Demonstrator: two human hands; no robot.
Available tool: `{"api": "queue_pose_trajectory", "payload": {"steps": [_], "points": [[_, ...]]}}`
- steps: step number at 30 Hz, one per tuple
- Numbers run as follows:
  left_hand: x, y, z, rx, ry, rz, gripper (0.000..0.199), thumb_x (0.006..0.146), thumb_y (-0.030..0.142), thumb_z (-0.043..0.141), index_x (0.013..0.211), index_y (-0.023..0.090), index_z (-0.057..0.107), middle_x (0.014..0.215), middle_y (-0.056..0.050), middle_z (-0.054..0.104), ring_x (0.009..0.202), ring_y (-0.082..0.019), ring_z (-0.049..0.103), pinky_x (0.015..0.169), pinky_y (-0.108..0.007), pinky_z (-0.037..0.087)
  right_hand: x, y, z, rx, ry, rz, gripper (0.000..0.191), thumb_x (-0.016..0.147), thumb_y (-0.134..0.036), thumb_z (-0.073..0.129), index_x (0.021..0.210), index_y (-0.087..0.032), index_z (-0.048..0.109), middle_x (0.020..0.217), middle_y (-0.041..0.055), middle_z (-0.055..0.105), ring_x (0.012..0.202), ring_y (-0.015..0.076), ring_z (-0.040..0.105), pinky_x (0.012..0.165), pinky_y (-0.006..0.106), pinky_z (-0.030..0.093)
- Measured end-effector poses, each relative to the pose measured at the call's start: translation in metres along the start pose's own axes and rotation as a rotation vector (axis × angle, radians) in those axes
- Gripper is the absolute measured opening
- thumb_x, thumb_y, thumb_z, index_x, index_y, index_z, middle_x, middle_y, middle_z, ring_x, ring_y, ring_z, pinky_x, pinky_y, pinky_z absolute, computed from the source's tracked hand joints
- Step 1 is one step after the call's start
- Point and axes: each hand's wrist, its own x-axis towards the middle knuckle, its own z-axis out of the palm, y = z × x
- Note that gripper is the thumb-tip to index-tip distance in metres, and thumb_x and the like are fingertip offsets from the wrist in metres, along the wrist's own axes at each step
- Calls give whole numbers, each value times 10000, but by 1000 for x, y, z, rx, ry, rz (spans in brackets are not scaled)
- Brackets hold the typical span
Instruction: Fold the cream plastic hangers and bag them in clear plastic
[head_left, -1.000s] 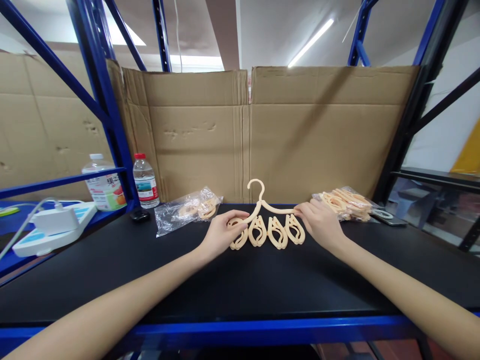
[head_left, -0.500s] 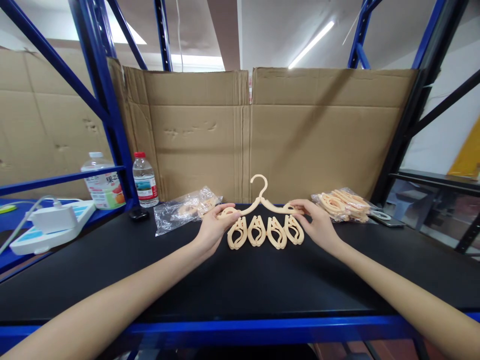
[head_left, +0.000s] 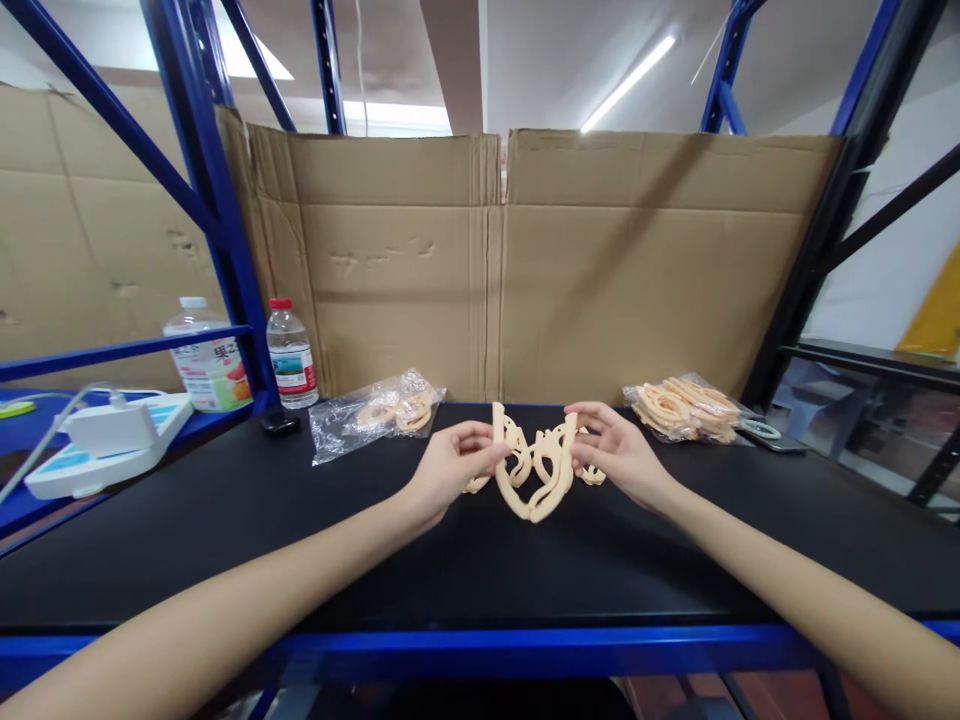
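While left hand [head_left: 450, 462] and right hand [head_left: 621, 455] each pinch one limb, fingers nearly closed, the cream hanger [head_left: 516, 500] hangs midway between them (neither hand nearer) over the surface [head_left: 480, 585], bent to a V, tip toward the wearer.

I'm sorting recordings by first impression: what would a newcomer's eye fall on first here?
Probably the cream hanger, bent into a V between the left hand and right hand, above the black tabletop. Next, the tall brown cardboard across the back, and the red-capped bottle standing at the left.
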Motion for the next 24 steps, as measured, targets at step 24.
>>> {"api": "queue_pose_trajectory", "payload": {"steps": [24], "points": [[-12, -6, 9, 282, -162, 263, 190, 773, 265, 695, 907, 161, 608, 881, -38, 641, 855, -179, 614, 738, -286, 504, -17, 0, 26, -578, 45, -119, 248, 873, -347, 551, 955, -128, 635, 582, -44, 411, 505, 92, 370, 483, 217, 376]]}}
